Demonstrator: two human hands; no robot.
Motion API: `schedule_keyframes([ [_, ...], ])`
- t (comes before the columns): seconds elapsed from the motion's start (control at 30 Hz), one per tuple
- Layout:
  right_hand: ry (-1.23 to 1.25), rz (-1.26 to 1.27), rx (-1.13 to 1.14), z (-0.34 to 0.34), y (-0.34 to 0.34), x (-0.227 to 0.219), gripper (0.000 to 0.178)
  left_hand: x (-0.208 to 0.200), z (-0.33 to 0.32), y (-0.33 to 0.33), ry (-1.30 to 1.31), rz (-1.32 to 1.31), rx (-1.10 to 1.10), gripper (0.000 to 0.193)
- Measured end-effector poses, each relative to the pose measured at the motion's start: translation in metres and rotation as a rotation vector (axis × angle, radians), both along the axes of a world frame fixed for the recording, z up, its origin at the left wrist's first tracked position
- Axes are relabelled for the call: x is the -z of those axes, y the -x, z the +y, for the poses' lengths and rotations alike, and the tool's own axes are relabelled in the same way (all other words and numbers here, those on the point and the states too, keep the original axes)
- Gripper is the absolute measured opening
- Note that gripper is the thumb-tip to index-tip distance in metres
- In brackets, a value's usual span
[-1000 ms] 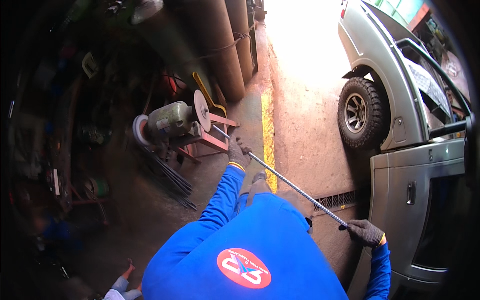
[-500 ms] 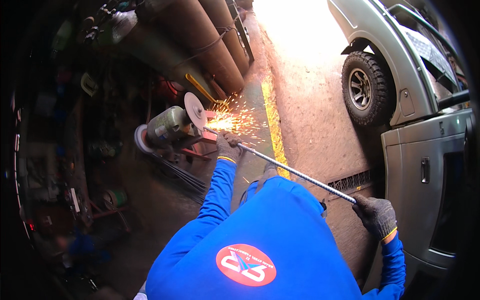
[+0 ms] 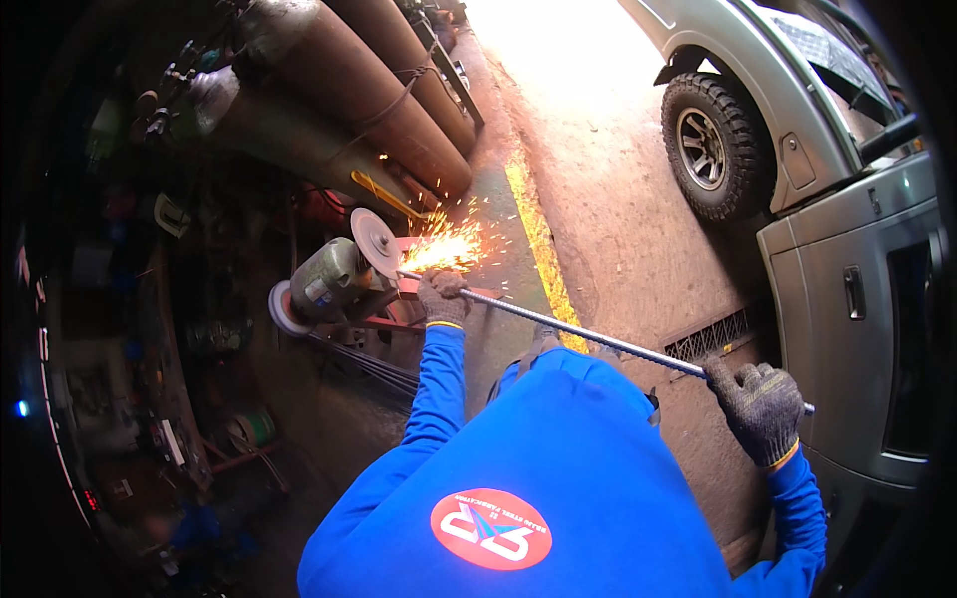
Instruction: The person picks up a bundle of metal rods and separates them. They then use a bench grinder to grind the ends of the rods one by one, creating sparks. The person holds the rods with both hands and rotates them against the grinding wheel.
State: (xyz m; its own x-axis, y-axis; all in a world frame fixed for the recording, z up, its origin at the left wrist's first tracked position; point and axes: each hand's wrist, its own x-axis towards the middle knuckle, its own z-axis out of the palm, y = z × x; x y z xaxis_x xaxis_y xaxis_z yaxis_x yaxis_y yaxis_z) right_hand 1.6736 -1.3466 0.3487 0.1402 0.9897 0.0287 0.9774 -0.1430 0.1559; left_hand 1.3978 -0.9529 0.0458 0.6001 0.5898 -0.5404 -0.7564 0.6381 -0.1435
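Observation:
A long ribbed steel bar (image 3: 585, 334) slants across in front of me, its far end against the spinning disc (image 3: 371, 239) of a bench grinder (image 3: 327, 277). Bright sparks (image 3: 446, 246) spray off the contact, to the right of the disc. Close to that end, my left hand (image 3: 442, 298), in a dark knit glove with a yellow cuff, is closed round the bar. My right hand (image 3: 756, 407), gloved alike, grips it near the other end, and a short tip of the bar sticks out past the palm.
Tall gas cylinders (image 3: 339, 75) lean beyond the grinder, chained together. More thin rods (image 3: 374, 367) lie below it. To the right stands a silver vehicle (image 3: 832, 269) with a chunky tyre (image 3: 710, 147). A yellow floor line (image 3: 538, 234) and a drain grate (image 3: 710, 336) cross the floor.
My view has shifted slightly. The bar's near tip now shows beyond my right hand, whose fingers sit differently on it. My left hand stays closed near the disc, and sparks continue.

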Motion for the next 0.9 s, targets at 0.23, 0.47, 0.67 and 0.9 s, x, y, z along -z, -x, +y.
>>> schedule_keyframes([
  [0.23,-0.188,-0.011,-0.034,0.004,0.005,-0.001,0.027,0.0,-0.001,-0.004,-0.115,-0.081,-0.006,0.04],
  [0.47,-0.321,-0.217,-0.197,0.005,0.007,-0.002,0.033,0.0,0.003,0.002,-0.21,-0.249,-0.002,0.035],
  [0.67,-0.029,0.042,0.302,-0.008,-0.014,0.038,0.034,-0.001,-0.016,-0.021,-0.272,0.1,0.05,0.036],
  [0.9,0.873,1.355,0.638,-0.029,-0.053,0.052,0.032,-0.027,-0.01,-0.049,-0.029,0.501,0.112,0.047],
])
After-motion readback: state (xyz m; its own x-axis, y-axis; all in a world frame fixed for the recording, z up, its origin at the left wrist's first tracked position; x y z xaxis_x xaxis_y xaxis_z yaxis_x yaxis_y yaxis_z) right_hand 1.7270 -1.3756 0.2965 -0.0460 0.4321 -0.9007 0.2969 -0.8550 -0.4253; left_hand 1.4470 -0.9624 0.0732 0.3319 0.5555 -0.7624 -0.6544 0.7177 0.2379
